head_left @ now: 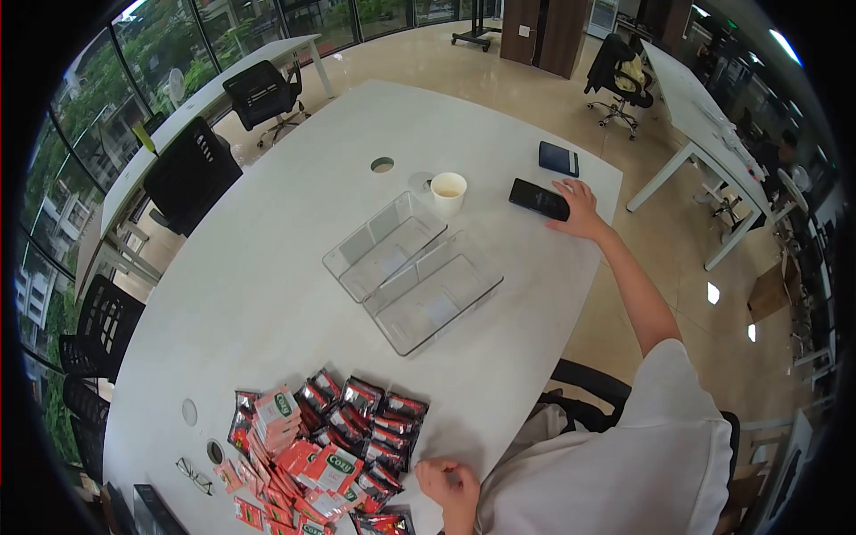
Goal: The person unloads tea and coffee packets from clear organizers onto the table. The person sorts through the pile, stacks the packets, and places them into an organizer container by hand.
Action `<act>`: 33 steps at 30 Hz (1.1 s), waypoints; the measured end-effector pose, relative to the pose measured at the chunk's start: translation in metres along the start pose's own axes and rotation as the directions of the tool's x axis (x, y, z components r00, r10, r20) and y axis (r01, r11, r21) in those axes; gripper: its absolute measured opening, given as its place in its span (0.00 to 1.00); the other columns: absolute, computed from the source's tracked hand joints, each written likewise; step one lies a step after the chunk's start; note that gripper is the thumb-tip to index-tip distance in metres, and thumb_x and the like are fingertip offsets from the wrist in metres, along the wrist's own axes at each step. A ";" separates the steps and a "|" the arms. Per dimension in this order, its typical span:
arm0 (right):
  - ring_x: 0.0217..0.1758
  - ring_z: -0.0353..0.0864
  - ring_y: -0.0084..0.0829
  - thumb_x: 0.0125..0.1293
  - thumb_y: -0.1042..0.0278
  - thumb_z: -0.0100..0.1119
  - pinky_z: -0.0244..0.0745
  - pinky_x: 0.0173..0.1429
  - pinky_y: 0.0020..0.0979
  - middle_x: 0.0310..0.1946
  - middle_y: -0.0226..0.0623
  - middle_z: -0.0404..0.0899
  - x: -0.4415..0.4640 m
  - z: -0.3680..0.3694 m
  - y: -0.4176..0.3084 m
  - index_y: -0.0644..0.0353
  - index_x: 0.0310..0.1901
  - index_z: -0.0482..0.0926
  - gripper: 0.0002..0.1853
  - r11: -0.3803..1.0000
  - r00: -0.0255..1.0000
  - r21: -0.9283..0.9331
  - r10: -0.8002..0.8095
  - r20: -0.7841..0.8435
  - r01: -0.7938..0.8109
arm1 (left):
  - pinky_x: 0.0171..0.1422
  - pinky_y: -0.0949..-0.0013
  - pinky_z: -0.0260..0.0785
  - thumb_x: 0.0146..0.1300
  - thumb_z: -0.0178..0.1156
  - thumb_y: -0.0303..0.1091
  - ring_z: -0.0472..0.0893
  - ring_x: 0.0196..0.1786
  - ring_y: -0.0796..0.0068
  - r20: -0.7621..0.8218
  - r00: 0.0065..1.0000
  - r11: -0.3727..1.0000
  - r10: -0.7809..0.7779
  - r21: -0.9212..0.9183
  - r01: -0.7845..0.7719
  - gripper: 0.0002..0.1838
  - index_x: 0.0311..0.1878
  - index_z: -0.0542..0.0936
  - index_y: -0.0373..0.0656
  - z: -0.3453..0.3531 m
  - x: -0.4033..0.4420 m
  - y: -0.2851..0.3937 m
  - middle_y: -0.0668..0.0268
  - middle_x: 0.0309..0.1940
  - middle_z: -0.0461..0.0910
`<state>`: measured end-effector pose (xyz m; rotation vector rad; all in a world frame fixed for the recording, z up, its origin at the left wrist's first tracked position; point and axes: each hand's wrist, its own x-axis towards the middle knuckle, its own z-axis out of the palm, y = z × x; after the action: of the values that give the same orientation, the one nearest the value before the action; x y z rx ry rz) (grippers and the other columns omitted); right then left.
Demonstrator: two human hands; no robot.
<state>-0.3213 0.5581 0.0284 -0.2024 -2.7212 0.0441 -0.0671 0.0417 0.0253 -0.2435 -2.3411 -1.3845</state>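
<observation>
My right hand (581,210) reaches across the table with thumb and fingers around the near end of a black smartphone (535,198), which lies on the tabletop. My left hand (448,484) rests at the table's near edge, its fingers loosely curled with nothing visible in them. Right beside it lies a pile of black-and-red sachets (390,439). Red-and-white sachets (330,468) with a green label are heaped next to these. Two clear plastic bins (431,303) (383,245) stand side by side in the middle and look empty.
A paper cup (448,189) with some drink stands behind the bins. Near the phone lies a dark blue notebook-like item (558,159). Eyeglasses (194,476) and a black box-like object (159,510) lie at the lower left. Office chairs (192,174) stand around the white table (267,276).
</observation>
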 end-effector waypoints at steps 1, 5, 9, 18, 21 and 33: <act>0.70 0.62 0.48 0.46 0.42 0.78 0.57 0.73 0.52 0.64 0.42 0.69 0.013 -0.003 -0.001 0.47 0.72 0.67 0.50 0.998 0.993 0.049 0.040 0.115 -0.046 | 0.36 0.59 0.59 0.46 0.56 0.17 0.69 0.29 0.59 -0.008 0.999 0.999 -0.043 -0.007 0.043 0.10 0.29 0.70 0.43 0.001 0.000 -0.001 0.63 0.26 0.70; 0.67 0.66 0.46 0.42 0.42 0.79 0.60 0.71 0.50 0.58 0.43 0.74 0.044 -0.014 -0.002 0.49 0.67 0.72 0.48 0.989 0.903 0.086 0.073 0.423 -0.121 | 0.34 0.62 0.60 0.48 0.56 0.17 0.69 0.28 0.61 -0.049 0.983 0.984 -0.177 -0.003 0.177 0.08 0.30 0.71 0.40 0.000 0.001 0.002 0.61 0.26 0.70; 0.64 0.69 0.44 0.39 0.43 0.81 0.64 0.69 0.48 0.55 0.43 0.74 0.057 -0.008 0.005 0.51 0.61 0.76 0.45 0.977 0.885 0.162 0.049 0.464 -0.138 | 0.33 0.65 0.61 0.50 0.56 0.17 0.70 0.29 0.63 -0.130 0.965 0.973 -0.229 -0.001 0.231 0.06 0.30 0.72 0.38 0.002 0.003 0.003 0.61 0.27 0.70; 0.73 0.64 0.46 0.48 0.46 0.79 0.45 0.77 0.66 0.65 0.44 0.68 0.021 -0.005 -0.009 0.47 0.72 0.63 0.50 0.962 0.946 0.193 0.132 0.295 -0.195 | 0.33 0.66 0.60 0.54 0.53 0.16 0.68 0.28 0.67 -0.113 0.983 0.983 -0.145 0.092 0.156 0.05 0.30 0.72 0.37 0.006 0.002 0.008 0.62 0.26 0.68; 0.74 0.62 0.46 0.52 0.51 0.77 0.43 0.78 0.66 0.66 0.45 0.67 0.001 0.001 -0.010 0.48 0.71 0.65 0.45 0.978 0.996 0.194 0.058 0.074 -0.072 | 0.33 0.66 0.60 0.54 0.53 0.16 0.69 0.28 0.67 -0.084 0.990 0.988 -0.109 0.101 0.117 0.05 0.31 0.73 0.37 0.007 0.001 0.004 0.62 0.26 0.69; 0.71 0.62 0.48 0.53 0.61 0.75 0.45 0.76 0.60 0.64 0.44 0.67 -0.009 0.003 -0.017 0.53 0.57 0.78 0.29 0.977 0.973 0.136 -0.141 -0.185 0.167 | 0.33 0.66 0.61 0.53 0.54 0.15 0.70 0.27 0.66 -0.098 0.985 0.978 -0.143 0.137 0.155 0.06 0.31 0.74 0.38 0.009 0.005 0.010 0.62 0.26 0.70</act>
<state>-0.3165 0.5394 0.0234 0.0477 -2.5360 0.1783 -0.0705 0.0540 0.0317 0.0352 -2.4140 -1.2566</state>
